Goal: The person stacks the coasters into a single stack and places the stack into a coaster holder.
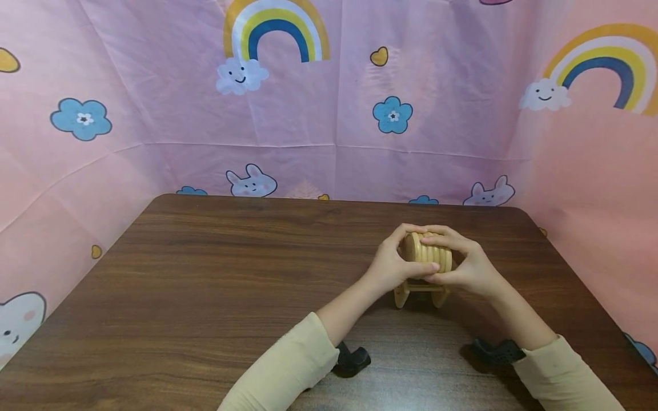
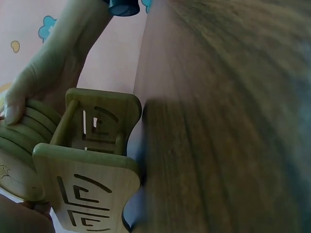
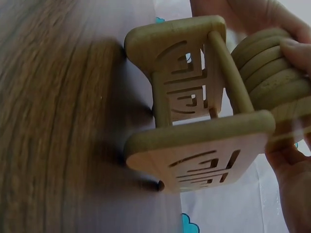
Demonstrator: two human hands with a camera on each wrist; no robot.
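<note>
A stack of round wooden coasters (image 1: pixel 434 257) sits between the two hands, directly over a slatted wooden coaster holder (image 1: pixel 421 287). My left hand (image 1: pixel 389 267) grips the stack from the left, thumb along its near side and fingers over the top. From the other end my right hand (image 1: pixel 475 268) holds it the same way, and the two thumbs meet in front. In the left wrist view the holder (image 2: pixel 87 179) shows cut-out line patterns in its end panels, joined by round bars. The coasters (image 3: pixel 272 68) are right at the holder's upper bar in the right wrist view.
The brown wooden table (image 1: pixel 205 285) extends far to the left of the hands. Behind it hangs a pink and purple cloth (image 1: pixel 308 125) with rainbows, flowers and rabbits. Black wrist-worn devices (image 1: pixel 352 361) show by both sleeves, low over the table.
</note>
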